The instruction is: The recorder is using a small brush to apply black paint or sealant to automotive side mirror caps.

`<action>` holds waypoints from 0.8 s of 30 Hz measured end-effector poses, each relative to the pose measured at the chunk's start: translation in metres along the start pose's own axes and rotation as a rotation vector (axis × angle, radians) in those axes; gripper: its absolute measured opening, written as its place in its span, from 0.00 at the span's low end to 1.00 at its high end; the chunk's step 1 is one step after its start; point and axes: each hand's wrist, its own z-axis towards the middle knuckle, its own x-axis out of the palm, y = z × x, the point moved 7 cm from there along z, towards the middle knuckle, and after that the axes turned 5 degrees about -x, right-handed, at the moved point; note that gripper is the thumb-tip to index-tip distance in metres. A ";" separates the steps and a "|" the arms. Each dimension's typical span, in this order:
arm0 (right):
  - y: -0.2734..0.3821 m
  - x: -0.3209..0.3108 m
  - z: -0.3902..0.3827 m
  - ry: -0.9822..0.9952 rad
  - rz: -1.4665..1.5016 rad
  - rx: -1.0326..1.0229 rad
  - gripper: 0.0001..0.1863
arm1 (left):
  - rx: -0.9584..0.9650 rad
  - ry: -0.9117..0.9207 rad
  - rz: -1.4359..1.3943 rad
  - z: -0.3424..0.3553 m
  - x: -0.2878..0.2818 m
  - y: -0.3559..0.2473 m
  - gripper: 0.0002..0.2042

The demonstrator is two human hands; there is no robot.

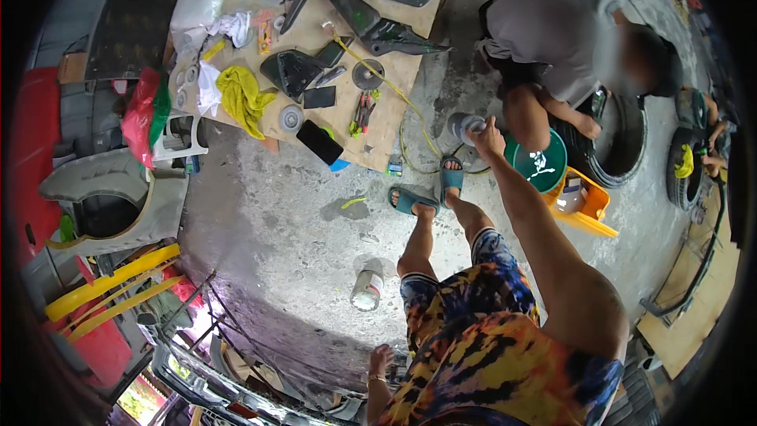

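My right hand (490, 141) is stretched forward, closed around a grey, round, can-like container (464, 125) held above the floor, just left of a green bucket (561, 159). My fingers hide part of it. My left hand (381, 360) hangs low by my side with nothing visible in it, its fingers loosely apart. On the floor ahead of that hand is a whitish cylindrical can (367, 287). Another person (552, 20) crouches beyond the bucket, one hand at a dark curved part (619, 142) beside it.
A work table (260, 130) at the far side bears black plastic panels (378, 28), a yellow cloth (243, 99), a phone (319, 142) and tools. A yellow container (595, 217) stands by the bucket. Car body panels (118, 197) line the left; a tyre (684, 167) is at right.
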 end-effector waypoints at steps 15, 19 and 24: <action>0.103 0.240 0.275 -0.033 -0.245 -0.550 0.33 | 0.030 -0.085 -0.319 0.144 0.100 -0.101 0.15; 0.110 0.288 0.314 0.013 -0.332 -0.616 0.33 | -0.120 -0.159 -0.326 0.143 0.093 -0.085 0.13; 0.121 0.328 0.335 0.094 -0.422 -0.603 0.34 | -0.256 -0.171 -0.399 0.141 0.094 -0.074 0.14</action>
